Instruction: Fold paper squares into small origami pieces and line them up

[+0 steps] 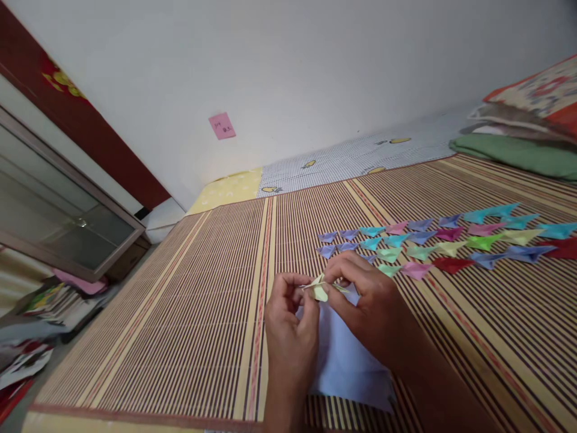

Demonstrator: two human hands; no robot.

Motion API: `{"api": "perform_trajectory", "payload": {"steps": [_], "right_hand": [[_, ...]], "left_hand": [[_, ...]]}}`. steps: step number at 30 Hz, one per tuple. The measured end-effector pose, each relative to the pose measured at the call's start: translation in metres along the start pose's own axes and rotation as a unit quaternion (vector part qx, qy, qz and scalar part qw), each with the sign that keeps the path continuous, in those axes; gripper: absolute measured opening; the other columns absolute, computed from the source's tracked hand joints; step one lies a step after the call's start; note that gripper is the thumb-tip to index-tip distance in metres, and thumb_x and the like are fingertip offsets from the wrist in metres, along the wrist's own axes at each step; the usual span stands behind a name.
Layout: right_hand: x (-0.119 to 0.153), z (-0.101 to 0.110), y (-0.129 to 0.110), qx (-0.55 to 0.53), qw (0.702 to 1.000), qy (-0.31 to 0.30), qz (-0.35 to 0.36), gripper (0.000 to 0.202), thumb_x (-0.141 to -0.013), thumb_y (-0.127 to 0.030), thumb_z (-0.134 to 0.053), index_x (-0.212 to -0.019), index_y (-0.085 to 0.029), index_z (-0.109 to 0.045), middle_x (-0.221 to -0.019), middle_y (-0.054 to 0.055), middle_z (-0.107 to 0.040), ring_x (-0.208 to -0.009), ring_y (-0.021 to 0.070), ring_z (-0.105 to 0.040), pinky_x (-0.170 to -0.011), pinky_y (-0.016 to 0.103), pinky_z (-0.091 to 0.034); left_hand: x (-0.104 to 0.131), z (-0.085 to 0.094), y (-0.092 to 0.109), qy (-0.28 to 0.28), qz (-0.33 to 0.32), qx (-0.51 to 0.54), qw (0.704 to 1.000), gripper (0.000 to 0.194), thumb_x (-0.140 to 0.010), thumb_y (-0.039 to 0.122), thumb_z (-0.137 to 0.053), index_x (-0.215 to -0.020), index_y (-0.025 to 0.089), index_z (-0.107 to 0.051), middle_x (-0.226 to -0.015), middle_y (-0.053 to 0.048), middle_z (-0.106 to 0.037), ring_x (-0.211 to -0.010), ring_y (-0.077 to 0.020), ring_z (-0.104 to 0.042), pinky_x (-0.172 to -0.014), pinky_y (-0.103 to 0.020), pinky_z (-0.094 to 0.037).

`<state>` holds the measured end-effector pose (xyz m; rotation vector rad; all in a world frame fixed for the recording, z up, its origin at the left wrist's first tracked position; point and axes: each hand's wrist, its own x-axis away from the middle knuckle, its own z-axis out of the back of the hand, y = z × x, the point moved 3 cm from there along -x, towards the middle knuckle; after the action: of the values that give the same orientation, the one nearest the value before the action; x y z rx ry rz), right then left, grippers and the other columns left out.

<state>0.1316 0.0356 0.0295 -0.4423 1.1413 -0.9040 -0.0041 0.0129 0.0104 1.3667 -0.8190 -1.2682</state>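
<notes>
A small folded pale yellow-green paper (320,291) is held between both hands above the mat. My left hand (293,319) pinches its left side between thumb and fingers. On the right side, my right hand (367,291) grips it with thumb and forefinger. Beneath the hands lies a light blue-violet sheet (347,361), partly covered by them. Beyond my right hand, several folded paper pieces in blue, pink, green, red and yellow stand in rows, among them a dark red one (452,264) and a bright green one (484,242).
The striped bamboo mat (202,313) covers the bed. Folded bedding (518,157) is piled at the far right. A pink note (222,125) is on the white wall. To the left are a glass-panelled door (58,204) and a stack of magazines (56,304).
</notes>
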Motion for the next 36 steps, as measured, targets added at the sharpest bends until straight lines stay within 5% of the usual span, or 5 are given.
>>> {"api": "perform_trajectory", "payload": {"steps": [7,17,23,36], "right_hand": [[0.0017,-0.0006,-0.0024,-0.008,1.000,-0.022,0.004,0.016,-0.088,-0.007,-0.053,-0.078,-0.021,-0.054,-0.087,0.004,-0.058,-0.084,0.0213,-0.058,-0.077,0.036,-0.045],[0.0026,-0.0041,-0.0013,0.013,1.000,-0.017,0.017,0.019,-0.086,-0.004,-0.051,-0.079,-0.021,-0.051,-0.088,0.004,-0.057,-0.084,0.0207,-0.058,-0.076,0.035,-0.046],[0.0021,-0.0040,-0.0019,0.008,1.000,-0.014,0.025,0.019,-0.085,-0.003,-0.051,-0.078,-0.021,-0.051,-0.087,0.004,-0.057,-0.084,0.0209,-0.058,-0.077,0.035,-0.046],[0.0019,0.0003,-0.0008,-0.013,0.999,-0.027,0.012,0.016,-0.087,-0.006,-0.054,-0.079,-0.020,-0.056,-0.092,0.005,-0.058,-0.089,0.0216,-0.060,-0.080,0.036,-0.047]], "left_hand": [[0.0018,-0.0020,0.0026,-0.006,-0.017,-0.042,0.999,0.004,-0.095,0.022,-0.061,-0.092,0.021,-0.061,-0.078,0.000,-0.063,-0.071,-0.0151,-0.061,-0.064,-0.025,-0.048],[-0.0004,-0.0009,0.0007,0.086,0.015,0.010,0.996,0.011,-0.094,0.027,-0.063,-0.087,0.021,-0.059,-0.076,0.002,-0.062,-0.059,-0.0124,-0.060,-0.058,-0.025,-0.051],[-0.0008,-0.0026,0.0032,0.002,-0.037,-0.051,0.998,0.020,-0.100,0.020,-0.050,-0.083,0.022,-0.061,-0.079,0.001,-0.063,-0.070,-0.0148,-0.061,-0.065,-0.027,-0.050],[-0.0022,-0.0012,0.0046,-0.055,-0.048,-0.084,0.994,0.016,-0.091,0.011,-0.058,-0.089,0.020,-0.071,-0.085,-0.002,-0.068,-0.080,-0.0182,-0.063,-0.071,-0.030,-0.049]]}}
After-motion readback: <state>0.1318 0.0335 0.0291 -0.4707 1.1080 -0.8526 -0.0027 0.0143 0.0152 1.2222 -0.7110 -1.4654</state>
